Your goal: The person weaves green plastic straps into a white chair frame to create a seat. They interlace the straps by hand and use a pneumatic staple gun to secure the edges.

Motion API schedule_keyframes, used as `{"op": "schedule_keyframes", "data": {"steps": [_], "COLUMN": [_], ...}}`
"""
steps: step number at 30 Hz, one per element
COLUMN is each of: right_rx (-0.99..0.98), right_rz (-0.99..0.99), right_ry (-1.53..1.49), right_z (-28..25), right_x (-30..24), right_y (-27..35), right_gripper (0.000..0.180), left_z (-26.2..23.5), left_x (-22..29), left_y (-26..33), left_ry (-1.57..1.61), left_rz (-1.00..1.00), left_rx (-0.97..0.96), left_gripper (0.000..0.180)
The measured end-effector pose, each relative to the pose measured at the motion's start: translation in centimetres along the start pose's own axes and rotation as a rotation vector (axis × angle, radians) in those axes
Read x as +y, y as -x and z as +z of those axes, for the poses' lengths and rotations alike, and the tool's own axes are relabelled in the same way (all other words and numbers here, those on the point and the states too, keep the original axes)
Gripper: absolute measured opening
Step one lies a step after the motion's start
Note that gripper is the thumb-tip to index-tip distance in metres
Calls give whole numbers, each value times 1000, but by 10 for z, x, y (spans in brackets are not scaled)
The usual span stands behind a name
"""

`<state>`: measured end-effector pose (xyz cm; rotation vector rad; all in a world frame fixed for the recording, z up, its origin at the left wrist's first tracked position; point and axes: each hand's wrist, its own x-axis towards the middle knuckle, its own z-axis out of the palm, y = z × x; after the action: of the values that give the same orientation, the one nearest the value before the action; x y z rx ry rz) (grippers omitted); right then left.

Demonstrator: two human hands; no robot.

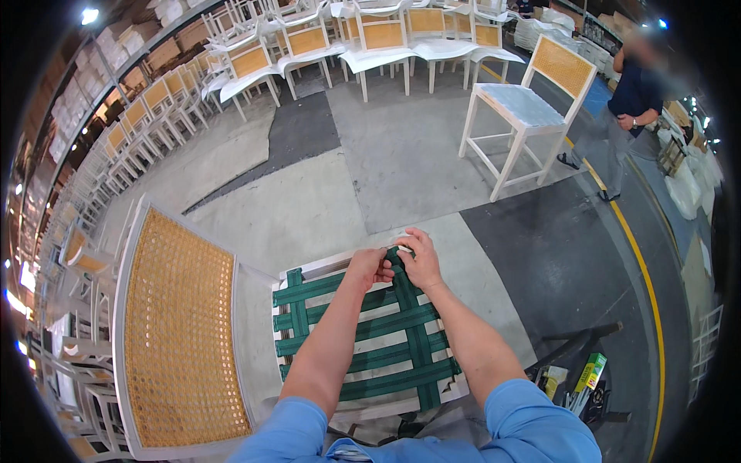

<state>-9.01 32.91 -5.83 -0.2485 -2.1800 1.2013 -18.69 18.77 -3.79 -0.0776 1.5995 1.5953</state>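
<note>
A white chair lies tipped in front of me, its cane back at the left and its seat frame facing up. Green webbing straps are woven across the seat frame. My left hand and my right hand meet at the far edge of the seat, both pinching the end of one green strap there. My forearms in blue sleeves reach over the webbing.
A finished white chair stands on the concrete floor ahead at the right. Rows of similar chairs line the back and left. A person in dark clothes stands at the far right by a yellow floor line. Small boxes and tools lie at my lower right.
</note>
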Motion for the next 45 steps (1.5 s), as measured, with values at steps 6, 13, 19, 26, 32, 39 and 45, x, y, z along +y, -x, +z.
{"op": "schedule_keyframes", "data": {"steps": [6, 13, 19, 26, 32, 39, 45], "right_rx": [-66, -35, -34, -16, -50, 234, 634], "right_rz": [-50, 45, 119, 195, 255, 342, 672], "right_ry": [89, 104, 227, 426, 423, -39, -134], "right_z": [5, 6, 17, 26, 38, -75, -296], "right_x": [-6, 4, 1, 7, 2, 33, 6], "right_y": [1, -1, -17, -34, -35, -13, 190], "right_gripper": [16, 13, 10, 7, 13, 29, 18], "left_z": [-12, -9, -3, 8, 7, 28, 16], "left_x": [20, -5, 5, -26, -53, -41, -40], "left_y": [-1, 8, -6, 5, 25, 21, 19], "left_ry": [-110, -943, -928, -1037, -1366, -1409, -1543], "left_rz": [-125, 853, 518, 912, 942, 860, 827], "left_rx": [-28, 358, 333, 495, 483, 388, 379], "left_gripper": [20, 21, 16, 32, 53, 58, 52]}}
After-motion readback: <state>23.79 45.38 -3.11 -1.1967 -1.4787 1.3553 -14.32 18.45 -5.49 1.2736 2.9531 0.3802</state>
